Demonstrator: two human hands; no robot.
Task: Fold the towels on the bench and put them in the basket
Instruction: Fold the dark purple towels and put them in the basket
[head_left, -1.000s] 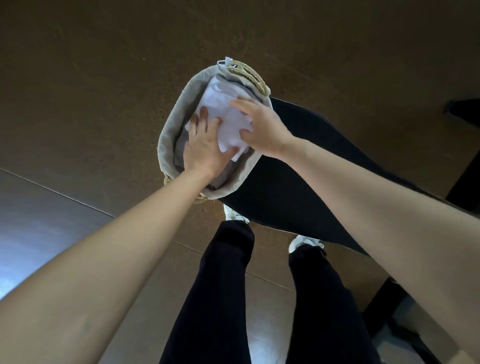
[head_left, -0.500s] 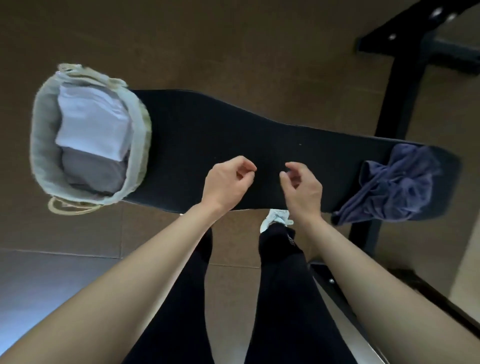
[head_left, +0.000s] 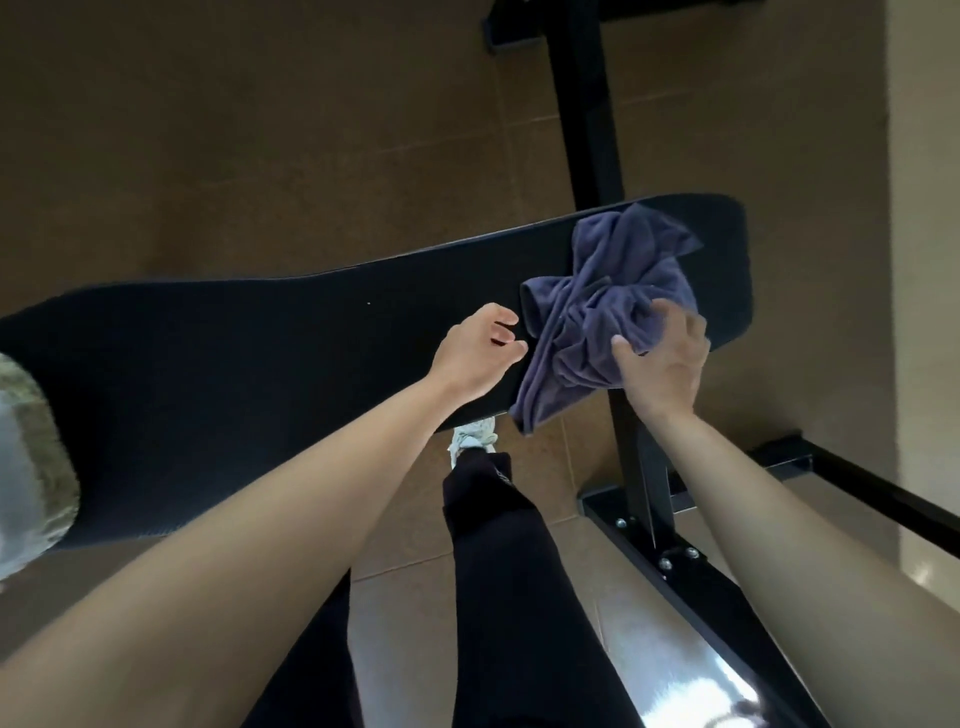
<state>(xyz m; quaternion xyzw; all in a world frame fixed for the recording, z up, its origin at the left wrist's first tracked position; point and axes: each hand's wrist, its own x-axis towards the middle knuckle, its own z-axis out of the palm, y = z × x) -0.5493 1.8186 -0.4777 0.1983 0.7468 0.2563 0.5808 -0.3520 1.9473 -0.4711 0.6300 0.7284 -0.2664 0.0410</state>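
Slate-blue towel (head_left: 608, 306), black bench (head_left: 234, 374), beige basket (head_left: 36, 457), brown floor (head_left: 260, 130).

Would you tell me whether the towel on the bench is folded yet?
Not folded: the towel lies bunched in creases on the bench, one corner hanging over the near edge.

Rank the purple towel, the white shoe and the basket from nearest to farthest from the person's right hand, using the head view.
1. The purple towel, on the right end of the bench, gripped by the right hand.
2. The white shoe, below the bench's near edge.
3. The basket, at the view's far left edge.
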